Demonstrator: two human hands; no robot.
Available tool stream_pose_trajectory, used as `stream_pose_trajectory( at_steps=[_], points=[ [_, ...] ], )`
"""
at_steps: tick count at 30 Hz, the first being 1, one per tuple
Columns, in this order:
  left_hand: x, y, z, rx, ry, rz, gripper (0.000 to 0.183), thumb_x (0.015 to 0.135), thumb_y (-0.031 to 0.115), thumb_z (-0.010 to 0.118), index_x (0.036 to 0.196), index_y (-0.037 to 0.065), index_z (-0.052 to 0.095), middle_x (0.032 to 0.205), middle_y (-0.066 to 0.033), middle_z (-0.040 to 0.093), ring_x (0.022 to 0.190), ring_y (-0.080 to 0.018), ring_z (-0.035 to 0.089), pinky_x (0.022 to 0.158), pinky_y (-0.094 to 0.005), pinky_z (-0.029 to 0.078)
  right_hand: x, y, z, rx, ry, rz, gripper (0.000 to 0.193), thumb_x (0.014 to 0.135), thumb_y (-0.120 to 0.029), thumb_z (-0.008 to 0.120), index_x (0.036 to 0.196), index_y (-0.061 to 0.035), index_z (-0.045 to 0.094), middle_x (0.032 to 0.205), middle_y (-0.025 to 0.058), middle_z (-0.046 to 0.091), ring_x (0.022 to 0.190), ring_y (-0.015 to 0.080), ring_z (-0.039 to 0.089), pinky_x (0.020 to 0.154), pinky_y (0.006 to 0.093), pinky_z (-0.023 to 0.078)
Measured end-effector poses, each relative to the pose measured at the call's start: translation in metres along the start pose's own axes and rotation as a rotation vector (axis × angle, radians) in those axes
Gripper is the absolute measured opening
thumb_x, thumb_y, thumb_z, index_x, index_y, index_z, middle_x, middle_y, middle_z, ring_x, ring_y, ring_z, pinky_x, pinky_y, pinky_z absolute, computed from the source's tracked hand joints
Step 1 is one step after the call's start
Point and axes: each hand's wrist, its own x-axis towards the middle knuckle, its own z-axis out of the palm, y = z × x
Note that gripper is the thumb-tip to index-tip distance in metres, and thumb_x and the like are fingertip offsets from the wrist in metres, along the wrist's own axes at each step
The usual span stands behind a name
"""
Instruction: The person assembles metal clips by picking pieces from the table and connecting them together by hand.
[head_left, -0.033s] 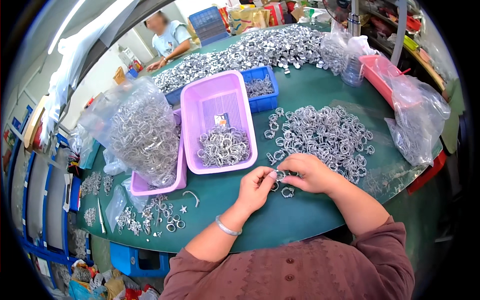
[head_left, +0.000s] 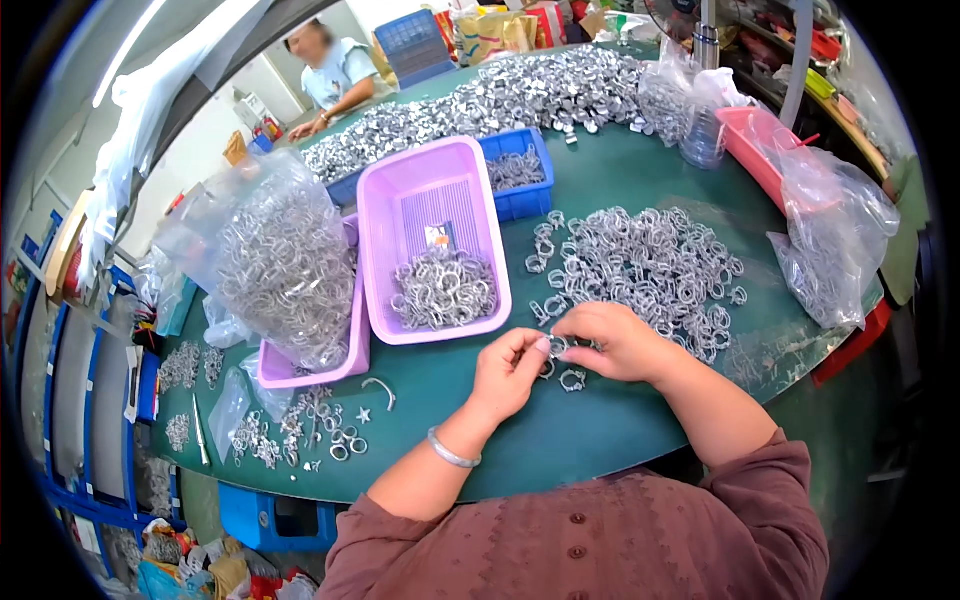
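1. Head view, the hands: the left hand (head_left: 512, 368) and the right hand (head_left: 612, 340) meet over the green table (head_left: 560, 440), just in front of the purple tray (head_left: 432, 245). Both grips are pressed together, fingertips pinching one small metal ring clamp (head_left: 557, 347) between them. A silver bangle (head_left: 450, 450) sits on the left wrist.

2. Head view, the parts: two loose clamps (head_left: 572, 379) lie on the table just under the hands. To the right of the purple tray spreads a wide loose pile of clamps (head_left: 650, 265), its near edge touching the right hand. Inside the tray lies a smaller heap of clamps (head_left: 443, 288).

3. Head view, surroundings: left of the purple tray a full clear bag of clamps (head_left: 285, 265) leans over a second purple tray. Behind the tray sits a blue bin (head_left: 518, 172), and beyond that a long heap of metal parts where another person (head_left: 335, 75) works. Far right of the tray stand a pink tray (head_left: 765, 140) and a slack plastic bag (head_left: 830, 250).

4. Risks, as a judgement: the clamp is small and held only at the fingertips, so it could slip and drop among the loose ones below, mixing handled and unhandled pieces. The right wrist rests against the pile and could push clamps toward the table's near edge.
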Motion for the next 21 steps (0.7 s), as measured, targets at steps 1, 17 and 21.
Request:
stream_pose_trajectory(
  at_steps=[1,17,21],
  points=[
    [0.001,0.001,0.0,0.008,0.01,-0.003,0.013,0.086,0.013,0.052,0.089,0.002,0.057,0.07,0.0011,0.055,0.061,-0.0044,0.051,0.056,-0.0185,0.043,0.001,0.002,0.001,-0.01,-0.001,-0.002,0.025,0.069,-0.011,0.064,0.092,-0.005,0.056,0.085,0.0099,0.057,0.078,0.0291,0.056,0.065,0.0357,0.046],
    [-0.002,0.013,0.005,0.063,0.008,0.025,0.013,0.087,0.014,0.05,0.084,0.003,0.055,0.065,0.0012,0.052,0.058,-0.0051,0.047,0.053,-0.0187,0.039,-0.005,-0.002,-0.002,-0.031,0.052,-0.058,0.025,0.07,-0.012,0.064,0.093,-0.0045,0.057,0.085,0.0106,0.058,0.079,0.0284,0.056,0.067,0.0355,0.046],
    [-0.009,0.027,0.007,-0.017,0.057,-0.049,0.012,0.085,0.014,0.053,0.079,0.004,0.055,0.062,0.0036,0.051,0.054,-0.0035,0.045,0.049,-0.018,0.037,-0.002,-0.01,-0.008,-0.088,0.041,-0.085,0.028,0.071,-0.016,0.063,0.097,-0.0067,0.056,0.084,0.0103,0.057,0.079,0.0298,0.055,0.067,0.0368,0.045]
  ],
)
